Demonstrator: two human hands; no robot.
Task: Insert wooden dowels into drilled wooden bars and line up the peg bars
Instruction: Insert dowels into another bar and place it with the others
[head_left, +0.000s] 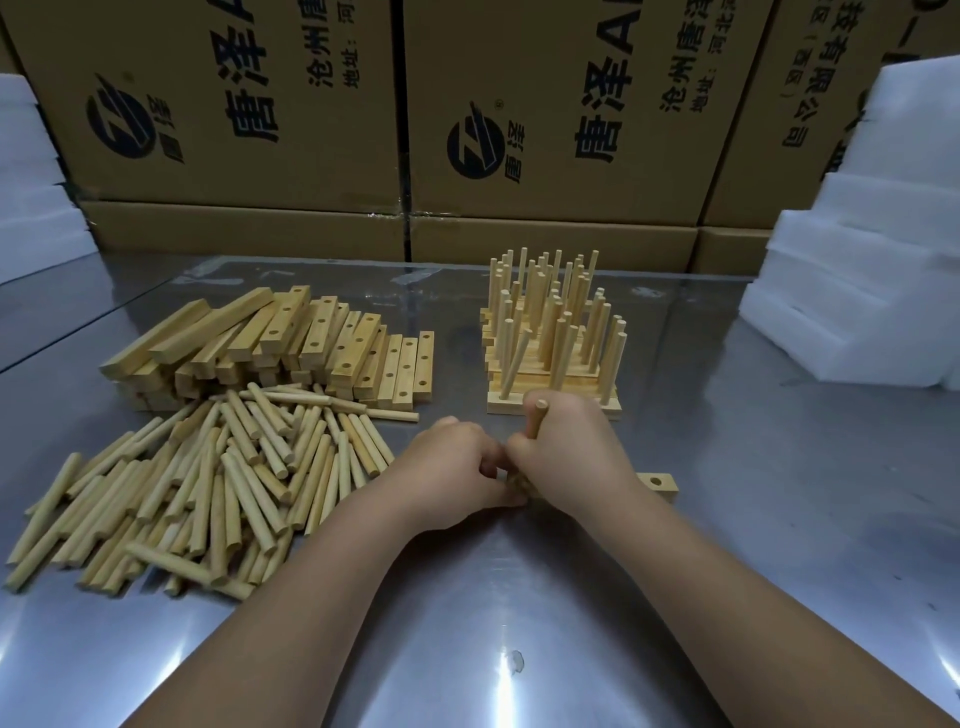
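Note:
A drilled wooden bar (658, 484) lies across the steel table in front of me, mostly hidden under my hands; only its right end with one hole shows. My right hand (571, 457) grips an upright dowel (536, 418) standing over the bar. My left hand (457, 467) has its fingers curled at the bar's left part, touching the right hand. A heap of loose dowels (208, 483) lies at the left. Behind it sits a stack of drilled bars (291, 348). Finished peg bars (553, 343) stand lined up behind my right hand.
Cardboard boxes (545, 114) form a wall along the table's far edge. White foam blocks (852, 291) are piled at the right, and more foam (31, 171) at the far left. The steel table (519, 623) reflects light near me.

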